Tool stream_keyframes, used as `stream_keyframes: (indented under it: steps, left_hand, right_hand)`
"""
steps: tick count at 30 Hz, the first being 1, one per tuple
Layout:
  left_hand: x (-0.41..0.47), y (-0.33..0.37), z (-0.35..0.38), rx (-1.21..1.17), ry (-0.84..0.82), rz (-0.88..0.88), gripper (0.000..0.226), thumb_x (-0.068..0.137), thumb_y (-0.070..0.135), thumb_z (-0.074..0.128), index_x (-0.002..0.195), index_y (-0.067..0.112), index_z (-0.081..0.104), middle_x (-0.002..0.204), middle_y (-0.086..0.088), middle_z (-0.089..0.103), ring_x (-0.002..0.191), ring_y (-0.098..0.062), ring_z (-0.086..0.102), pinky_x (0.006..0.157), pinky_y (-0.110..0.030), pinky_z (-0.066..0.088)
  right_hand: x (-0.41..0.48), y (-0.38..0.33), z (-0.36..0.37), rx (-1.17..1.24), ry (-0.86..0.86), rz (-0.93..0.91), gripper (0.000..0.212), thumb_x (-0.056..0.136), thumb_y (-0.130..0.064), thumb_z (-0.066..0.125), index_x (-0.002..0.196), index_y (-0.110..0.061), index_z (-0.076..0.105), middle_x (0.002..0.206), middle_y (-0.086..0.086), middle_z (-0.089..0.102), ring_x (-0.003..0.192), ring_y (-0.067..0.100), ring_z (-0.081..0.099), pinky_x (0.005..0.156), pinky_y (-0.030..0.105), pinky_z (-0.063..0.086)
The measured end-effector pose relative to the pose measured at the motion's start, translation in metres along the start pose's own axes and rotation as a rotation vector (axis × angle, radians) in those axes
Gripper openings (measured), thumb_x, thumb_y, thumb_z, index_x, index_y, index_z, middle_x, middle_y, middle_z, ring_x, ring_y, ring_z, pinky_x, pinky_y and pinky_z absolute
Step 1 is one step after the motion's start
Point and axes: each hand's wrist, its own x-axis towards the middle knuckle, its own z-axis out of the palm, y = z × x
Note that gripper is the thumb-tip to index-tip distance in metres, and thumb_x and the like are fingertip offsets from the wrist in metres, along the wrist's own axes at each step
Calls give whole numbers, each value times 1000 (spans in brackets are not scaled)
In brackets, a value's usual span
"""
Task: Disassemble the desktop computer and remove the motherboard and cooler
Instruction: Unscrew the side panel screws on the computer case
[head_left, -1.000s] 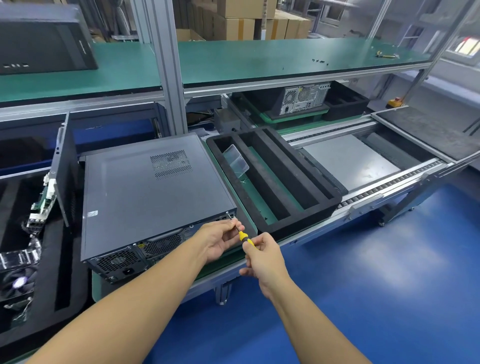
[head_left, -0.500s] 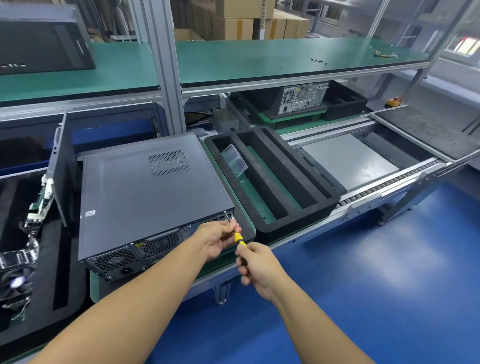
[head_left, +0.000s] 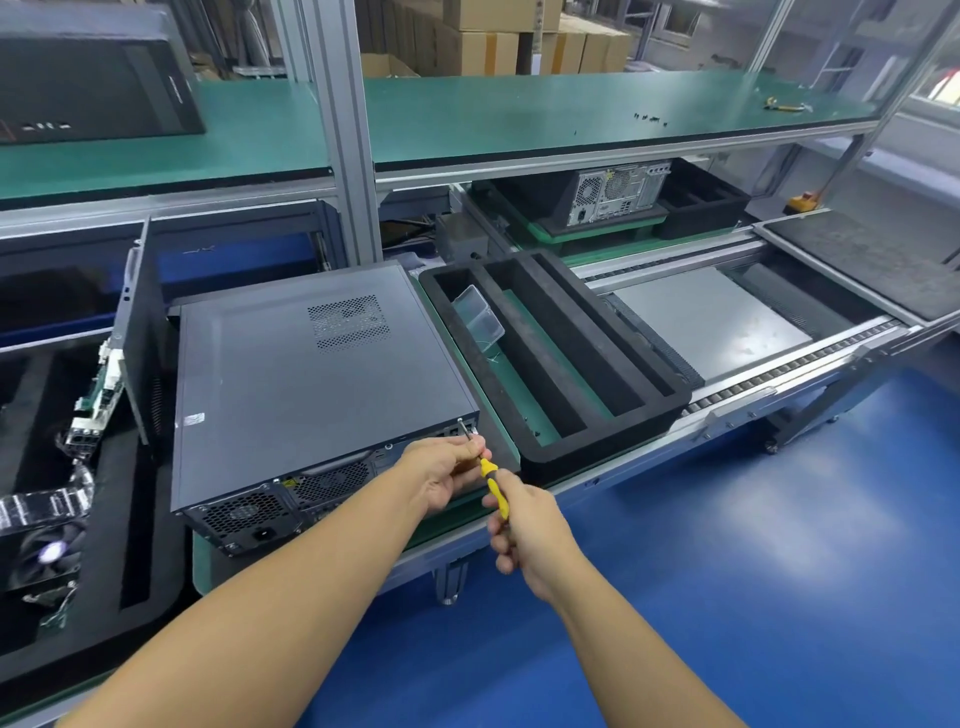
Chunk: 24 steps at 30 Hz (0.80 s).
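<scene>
Now the desktop computer case (head_left: 311, 384) lies flat on the green mat (head_left: 202, 566), its rear panel facing the person. The right hand (head_left: 524, 530) is wrapped around the yellow handle of a screwdriver (head_left: 493, 483), whose metal shaft points at the case's near right corner. The left hand (head_left: 447, 467) pinches that shaft in its fingertips beside the corner. A black foam tray (head_left: 597, 415) sits just right of the case, with a clear plastic box (head_left: 478, 314) leaning in its left slot.

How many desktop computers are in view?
3. The desktop computer lies flat on the near bench; a second computer sits on the far lane, rear panel showing; a black case, likely another, is on the upper shelf, top left. More may be hidden.
</scene>
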Motion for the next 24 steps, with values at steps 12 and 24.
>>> stream_keyframes:
  steps: [12, 24]
  left_hand:
    - [2, -5, 3, -133, -35, -10, 20, 89, -3, 67, 109, -2, 63, 88, -15, 74, 76, -22, 73, 55, -31, 59]
    - [4, -2, -2, -94, -12, -3, 7, 92, -8, 61, 90, -2, 65, 73, -12, 65, 68, -20, 62, 53, -28, 60]
  right_hand:
    - [1, 6, 3, -392, 259, -378, 21, 96, -26, 55, 83, -16, 42, 73, 9, 61, 33, 10, 50, 34, 19, 38]
    - [2, 8, -1, 78, -10, -54, 25, 101, -28, 57, 97, -3, 60, 74, 10, 56, 51, 13, 49, 43, 25, 41]
